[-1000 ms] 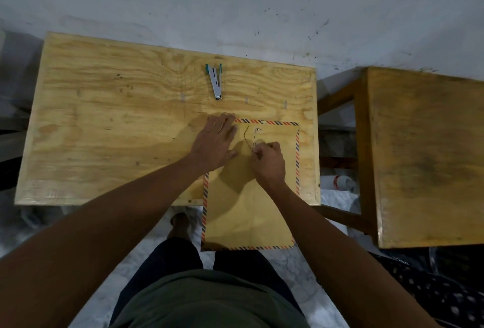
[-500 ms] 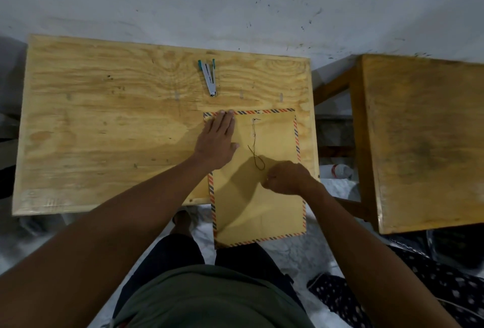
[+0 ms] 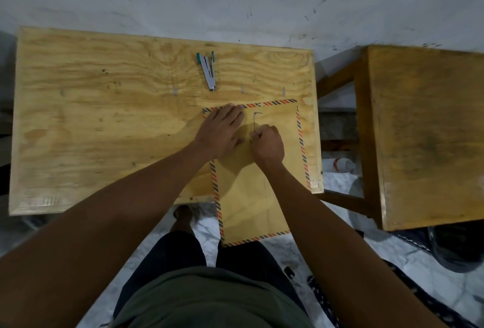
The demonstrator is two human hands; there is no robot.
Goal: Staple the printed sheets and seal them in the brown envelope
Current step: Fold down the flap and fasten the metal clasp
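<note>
A brown envelope (image 3: 277,170) with a red-and-blue striped border lies on the plywood table (image 3: 104,131), its near end hanging over the front edge. My left hand (image 3: 222,131) rests flat on its top left part, fingers straight. My right hand (image 3: 268,144) is curled and pinches the thin closure string (image 3: 255,122) that runs from a small button near the envelope's top edge. The printed sheets are not visible. A silver stapler (image 3: 208,71) with teal ends lies open on the table behind the envelope.
A second, darker wooden table (image 3: 424,131) stands to the right, with a gap between the two. A white bottle (image 3: 339,164) lies on the floor in that gap. The white wall runs just behind the table. My legs are under the envelope's near end.
My right hand has moved back up from the envelope's middle to just below the button, pulling the string straight. The left hand stays pressed on the envelope.
</note>
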